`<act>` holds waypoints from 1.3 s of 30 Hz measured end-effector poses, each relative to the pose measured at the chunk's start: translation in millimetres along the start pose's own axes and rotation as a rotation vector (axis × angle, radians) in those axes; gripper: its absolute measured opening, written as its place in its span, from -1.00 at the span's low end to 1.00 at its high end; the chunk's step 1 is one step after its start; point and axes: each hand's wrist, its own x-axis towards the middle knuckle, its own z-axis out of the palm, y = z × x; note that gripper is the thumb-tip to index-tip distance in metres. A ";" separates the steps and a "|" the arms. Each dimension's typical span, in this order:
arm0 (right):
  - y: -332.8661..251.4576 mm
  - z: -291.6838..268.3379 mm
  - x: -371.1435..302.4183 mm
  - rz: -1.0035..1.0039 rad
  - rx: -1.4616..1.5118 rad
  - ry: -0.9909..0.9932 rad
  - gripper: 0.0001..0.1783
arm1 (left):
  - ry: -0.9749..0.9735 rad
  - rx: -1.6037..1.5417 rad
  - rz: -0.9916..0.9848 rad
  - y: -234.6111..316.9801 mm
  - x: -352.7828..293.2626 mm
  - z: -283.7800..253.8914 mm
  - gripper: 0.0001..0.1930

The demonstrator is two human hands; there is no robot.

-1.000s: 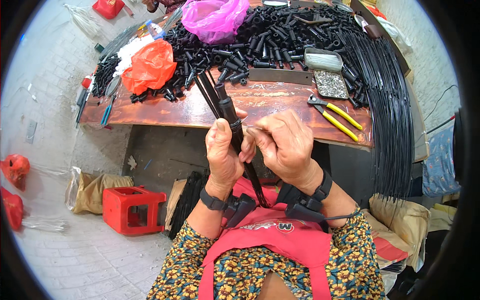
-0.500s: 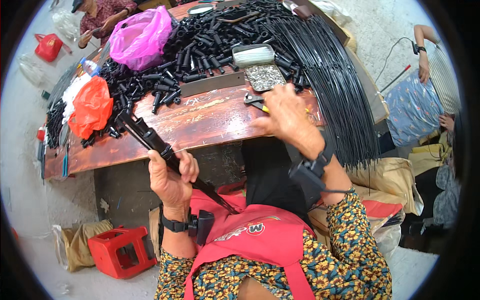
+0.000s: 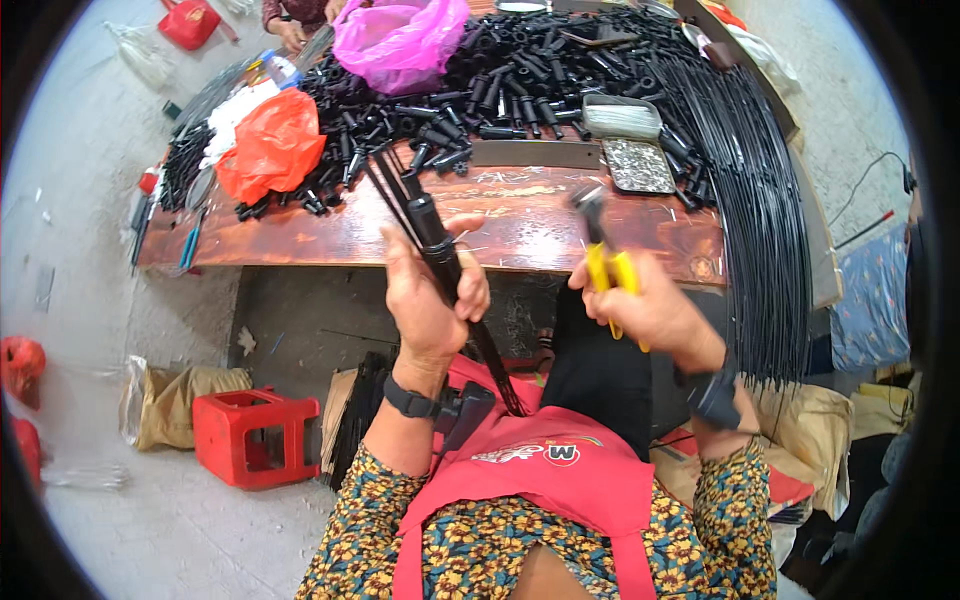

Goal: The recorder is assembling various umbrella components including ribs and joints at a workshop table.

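My left hand (image 3: pixel 432 295) is closed round a black umbrella frame (image 3: pixel 428 218), tilted, with a ridged tube and loose thin ribs at its upper end. Its lower end meets my red apron (image 3: pixel 530 470). Yellow-handled pliers (image 3: pixel 612 272) are gripped in my right hand (image 3: pixel 662 312), just past the table's near edge. Their metal jaws point up and are blurred by motion, apart from the frame. Beyond them on the table, small metal pins (image 3: pixel 638 163) fill a shallow tray, and thin white strips lie in a metal tin (image 3: pixel 618 132).
A heap of black tubes (image 3: pixel 520 75) covers the far part of the wooden table (image 3: pixel 350 235). Long black rods (image 3: pixel 755 220) overhang its right side. Pink (image 3: pixel 395 45) and orange bags (image 3: pixel 270 150) lie on the left. A red stool (image 3: pixel 255 440) stands below. Another person's hands (image 3: pixel 295 32) show at the back.
My right hand has picked the pliers up off the table and drawn them toward me. The view has shifted, and the umbrella frame stands more upright in my left hand.
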 end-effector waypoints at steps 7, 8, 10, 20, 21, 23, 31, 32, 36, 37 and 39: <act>-13.1 59.0 12.4 -0.427 -0.926 0.374 -0.35 | 0.025 0.049 -0.031 5.9 -8.6 4.1 -0.07; -12.1 62.6 13.7 -0.462 -0.929 0.396 -0.30 | 0.028 0.063 -0.023 5.5 -10.6 5.1 -0.07; -6.6 66.8 17.6 -0.494 -0.939 0.436 -0.32 | 0.045 0.058 -0.021 5.5 -12.2 6.2 -0.10; -2.6 58.8 27.1 -0.544 -1.131 0.565 -0.53 | 0.006 0.040 -0.032 4.8 -9.2 4.6 -0.10; -6.5 52.7 25.9 -0.544 -1.132 0.566 -0.53 | 0.010 0.045 -0.034 4.8 -9.5 4.6 -0.09; -13.7 36.5 23.0 -0.621 -1.197 0.457 -0.60 | 0.008 0.049 -0.043 2.6 -10.4 5.6 -0.08; -38.4 23.0 23.4 -0.635 -1.307 0.326 -0.54 | 0.026 0.157 -0.040 0.3 -7.9 7.4 -0.01; -36.7 24.3 24.5 -0.634 -1.310 0.327 -0.54 | 0.022 0.192 -0.037 0.6 -7.3 7.7 -0.02; -32.0 28.4 28.5 -0.676 -1.305 0.425 -0.56 | -0.005 0.186 -0.045 4.0 -7.1 4.7 -0.02; -31.9 28.4 28.6 -0.662 -1.308 0.440 -0.57 | -0.013 0.190 -0.052 5.3 -6.5 5.7 -0.02; -30.6 25.9 29.3 -0.684 -1.305 0.441 -0.59 | -0.026 0.193 -0.062 5.7 -5.9 5.6 -0.02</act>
